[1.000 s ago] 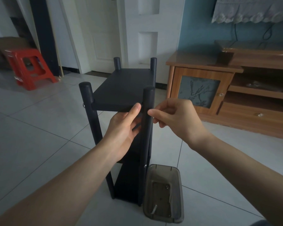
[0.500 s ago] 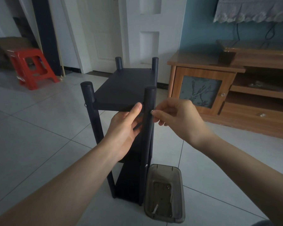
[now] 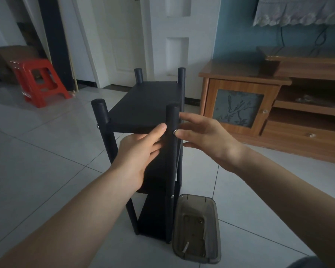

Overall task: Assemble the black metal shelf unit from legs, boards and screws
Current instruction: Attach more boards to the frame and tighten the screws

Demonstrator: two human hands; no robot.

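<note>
Red stool (image 3: pixel 40 82): upper left of the frame, on the tiled floor, well apart from the work.
Shelf unit (image 3: pixel 147 144): centre of the frame, upright on the floor, four legs up and the boards seated between them.
Left-front screw (image 3: pixel 97 126): a silver head shows on the near left leg at top-board height, so that corner looks fastened.
Left hand (image 3: pixel 139 151): just left of centre, thumb pressed on the near right leg (image 3: pixel 171 142), fingers reaching under the top board (image 3: pixel 145 105); how far they curl behind the leg is hidden, so I cannot say whether it truly grips.
Screw in hand (image 3: pixel 175 131): silver head sitting on the near right leg at top-board height, a fingertip of the right hand touching it.
Right hand (image 3: pixel 203 136): right of centre, fingers spread nearly straight, clamped on nothing.
Doing the step well: judging by the exposed head, the screw is probably only started. Keep the left hand bracing leg against board so the holes stay lined up, turn the head squarely, and stop if it binds, since a tilted screw would likely cross-thread.
Tray (image 3: pixel 196 229): lower centre-right, beside the unit's foot, a few small parts inside, too dim to identify.
Cabinet (image 3: pixel 240 105): right of the frame, wooden, with a patterned panel.
Writing: no brand, label or readable text anywhere.
</note>
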